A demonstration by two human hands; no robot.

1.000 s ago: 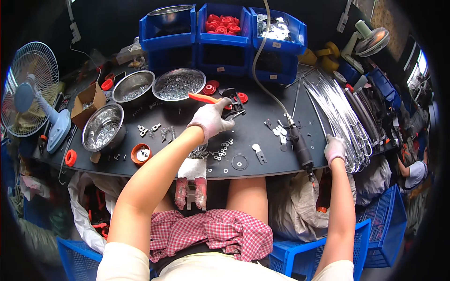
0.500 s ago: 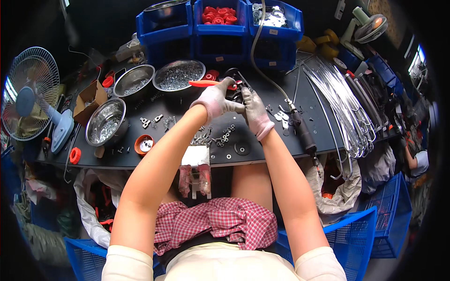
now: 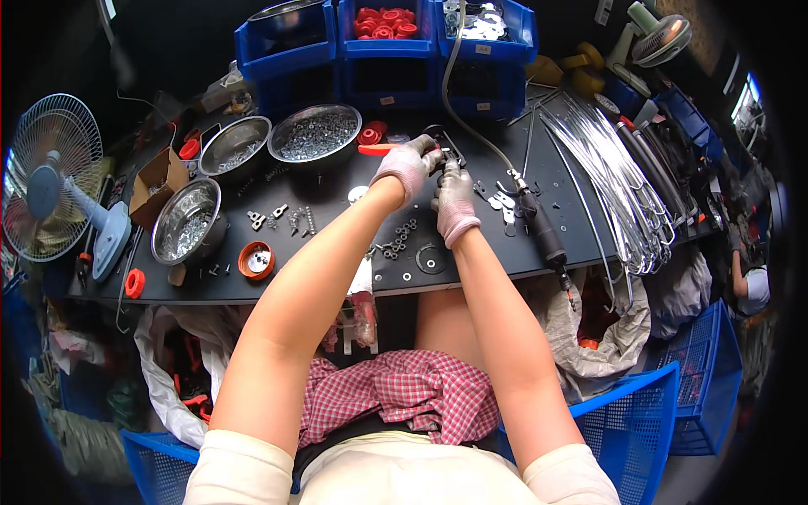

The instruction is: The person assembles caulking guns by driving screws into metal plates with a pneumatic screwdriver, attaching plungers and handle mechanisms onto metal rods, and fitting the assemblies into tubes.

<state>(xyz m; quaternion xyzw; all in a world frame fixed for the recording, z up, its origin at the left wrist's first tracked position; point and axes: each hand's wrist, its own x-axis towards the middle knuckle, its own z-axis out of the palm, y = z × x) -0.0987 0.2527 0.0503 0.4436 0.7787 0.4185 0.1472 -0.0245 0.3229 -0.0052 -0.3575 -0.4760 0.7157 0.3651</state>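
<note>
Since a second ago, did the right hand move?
Yes. The right hand left the table's right edge beside the black power tool and came inward to the middle, where it now meets the left hand near the big steel bowl.

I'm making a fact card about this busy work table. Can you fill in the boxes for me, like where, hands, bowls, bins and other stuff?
Where: a dark worktable seen from above
Left hand: gloved, on a small metal part at the table's middle
Right hand: gloved, close beside the left, on the same small part
Bowls: three steel bowls at left, holding small metal pieces
Bins: blue bins at the back, one with red parts
Right side: a bundle of bent wire rods
Near hands: a black power tool lying on the table
Far left: a fan
</note>
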